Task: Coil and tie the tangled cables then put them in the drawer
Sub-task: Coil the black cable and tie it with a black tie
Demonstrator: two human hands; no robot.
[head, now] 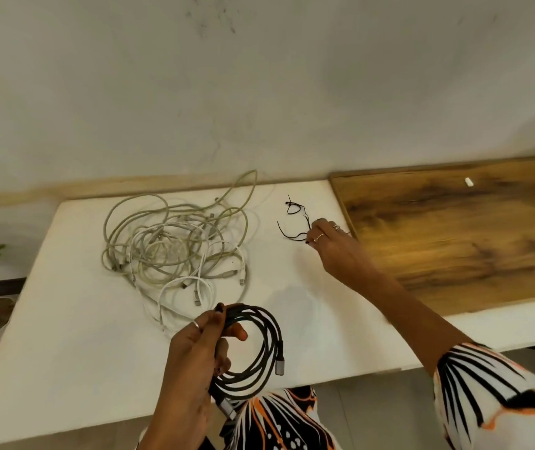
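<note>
The left hand [194, 349] grips a coiled black cable [253, 345] over the white table's [65, 336] near edge. The right hand [331, 241] pinches 1 of the thin black ties [292, 219] lying there. The pale cable tangle [178, 245] sits behind, untouched.

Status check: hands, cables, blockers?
Left hand grips coiled black cable. Right hand at black ties. Pale cable tangle uncoiled. No drawer in view.
</note>
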